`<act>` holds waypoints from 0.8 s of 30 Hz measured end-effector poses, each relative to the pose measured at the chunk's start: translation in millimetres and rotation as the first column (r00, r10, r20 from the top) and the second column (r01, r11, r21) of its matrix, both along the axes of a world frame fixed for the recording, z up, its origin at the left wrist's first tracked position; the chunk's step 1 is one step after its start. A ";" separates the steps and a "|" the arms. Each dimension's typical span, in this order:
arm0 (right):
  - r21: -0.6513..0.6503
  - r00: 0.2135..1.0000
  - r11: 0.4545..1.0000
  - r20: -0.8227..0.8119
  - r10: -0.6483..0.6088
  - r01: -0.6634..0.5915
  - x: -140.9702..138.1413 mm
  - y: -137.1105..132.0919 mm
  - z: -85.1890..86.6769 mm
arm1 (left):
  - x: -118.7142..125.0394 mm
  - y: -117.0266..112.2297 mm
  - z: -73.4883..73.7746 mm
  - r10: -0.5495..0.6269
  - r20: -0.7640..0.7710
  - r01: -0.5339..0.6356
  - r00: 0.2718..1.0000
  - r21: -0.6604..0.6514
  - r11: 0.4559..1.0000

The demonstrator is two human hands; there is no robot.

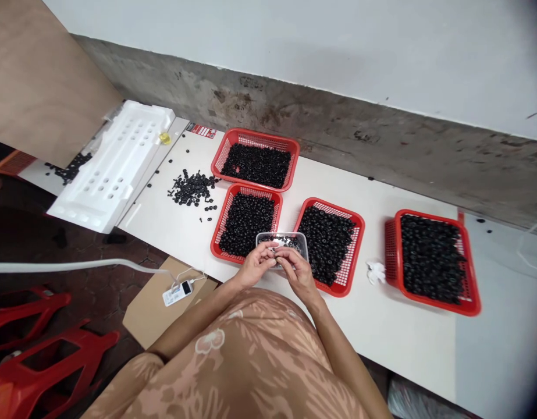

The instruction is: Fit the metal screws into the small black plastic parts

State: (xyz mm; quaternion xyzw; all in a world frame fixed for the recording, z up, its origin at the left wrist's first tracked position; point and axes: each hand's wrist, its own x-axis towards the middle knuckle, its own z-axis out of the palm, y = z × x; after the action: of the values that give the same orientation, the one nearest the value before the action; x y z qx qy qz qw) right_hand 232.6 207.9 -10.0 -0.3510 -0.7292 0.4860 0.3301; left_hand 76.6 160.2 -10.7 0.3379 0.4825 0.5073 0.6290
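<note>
My left hand (256, 265) and my right hand (295, 270) meet over a small clear plastic tub (303, 243). Both are closed, fingertips pinched together on something small and dark that I cannot make out. Small black parts lie in the tub, partly hidden under my fingers. Left of the tub stands a red basket (214, 244) filled with black ring-like parts (247, 224). On the right is another red basket (359, 233) with similar black parts (324, 241). Behind them, a third red basket (290, 141) holds smaller black pieces (257, 164).
A loose pile of black parts (192, 188) lies on the white table (163, 224). White foam packaging (115, 166) is at the left. Farther right are crumpled white tissue (376, 272) and a red basket (473, 291). A concrete-based wall (338, 134) runs behind; red stools (63, 361) stand on the floor.
</note>
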 end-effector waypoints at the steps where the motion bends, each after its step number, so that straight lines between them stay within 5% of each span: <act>1: 0.018 1.000 1.000 0.005 -0.009 0.009 1.0 -0.6 -1.5 | 0.2 0.3 -0.9 0.010 -0.003 -0.010 1.000 -0.004 1.000; 6: 0.245 0.994 0.968 0.107 0.032 -0.058 7.5 -0.5 -12.0 | -0.6 2.0 -5.5 0.032 0.074 -0.031 0.997 -0.012 0.999; 11: 0.496 0.984 0.868 0.143 -0.105 0.020 3.3 0.5 -15.8 | -1.3 2.3 -4.6 0.057 0.120 -0.051 0.991 -0.059 0.997; 24: 0.502 0.962 0.864 0.253 -0.104 -0.039 -0.7 -3.5 -11.1 | -2.5 -2.3 -6.9 -0.020 -0.024 0.016 1.000 -0.134 0.991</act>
State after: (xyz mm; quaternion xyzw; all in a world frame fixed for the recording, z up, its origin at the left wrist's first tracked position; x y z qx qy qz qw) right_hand 231.9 204.3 -21.0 -0.3283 -0.8627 0.2207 0.3150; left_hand 74.1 157.9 -17.6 0.3056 0.5204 0.4637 0.6486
